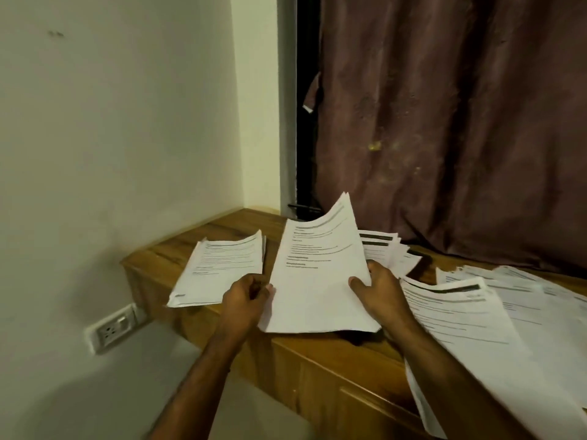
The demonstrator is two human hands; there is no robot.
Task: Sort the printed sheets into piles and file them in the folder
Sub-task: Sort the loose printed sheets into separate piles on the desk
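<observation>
Both hands are up on the sheaf (317, 281) here, a batch of printed sheets held over the wooden surface (228, 225). The right hand (381, 289) has its grip on the sheaf's right edge, thumb on top of the paper and fingers tucked behind. The left hand (246, 296) is at the left edge, fingers curled, thumb tip just touching the margin; whether that grip really has hold of the paper, I cannot tell.

The sheaf's long axis runs away from the person, the top end tilted up and lifted toward the curtain (460, 122), far right corner curling highest. The headings read at the far end, blank space at the near end, which sags low over the surface's front edge.

To the left, a pile (219, 271) lies flat on the surface, long axis also pointing away, leaning slightly right, its near corner hanging past the edge. Behind the sheaf, a fanned pile (387, 249) peeks out with dark header bars. On the right, loose sheets (476, 319) spread wide, overlapping, spilling off the front edge.

A wall socket (111, 328) sits low on the left wall.
</observation>
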